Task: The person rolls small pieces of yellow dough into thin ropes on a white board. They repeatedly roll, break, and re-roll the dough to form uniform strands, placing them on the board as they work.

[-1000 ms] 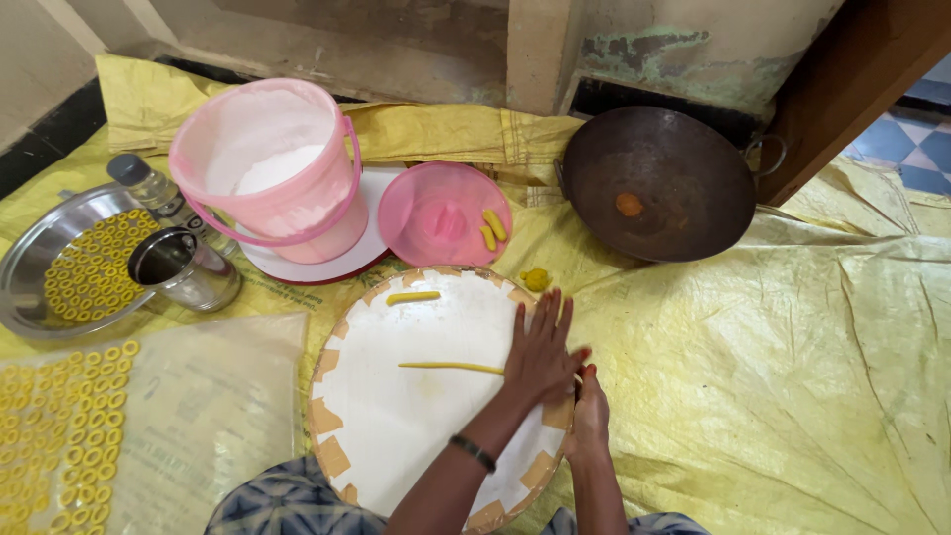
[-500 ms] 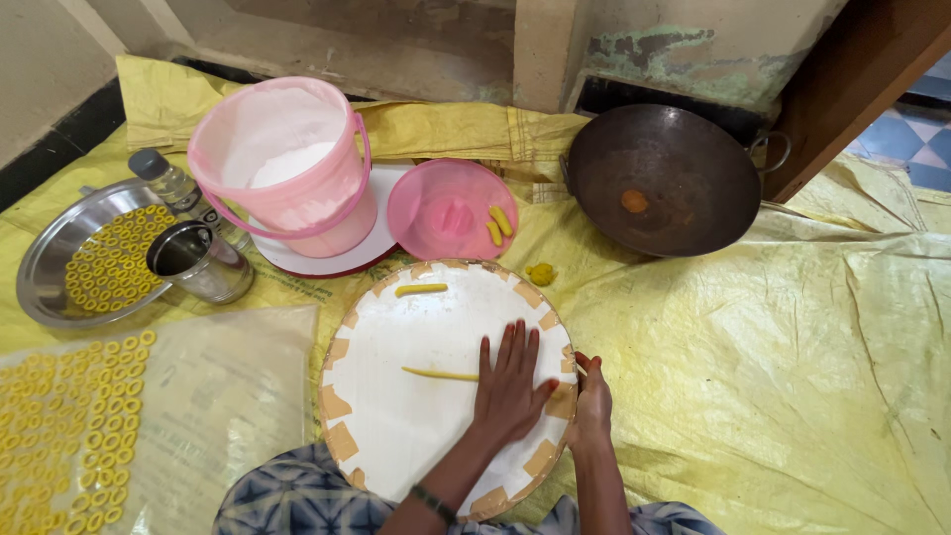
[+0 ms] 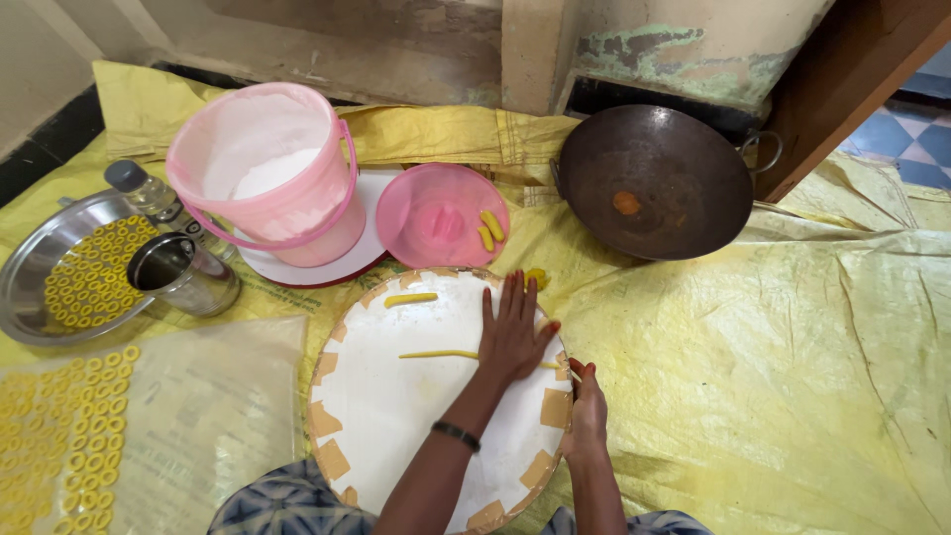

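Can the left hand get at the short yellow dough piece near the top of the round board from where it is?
Probably yes: the left hand lies flat on the round board, and bare board separates it from the short dough piece.

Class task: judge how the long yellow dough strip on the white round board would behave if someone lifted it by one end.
The dough strip looks thin and soft, so it would probably droop or stretch, perhaps tear. It lies flat on the board, partly under the left hand, so it may stick a little. It seems very light; the shorter piece would likely hold shape better.
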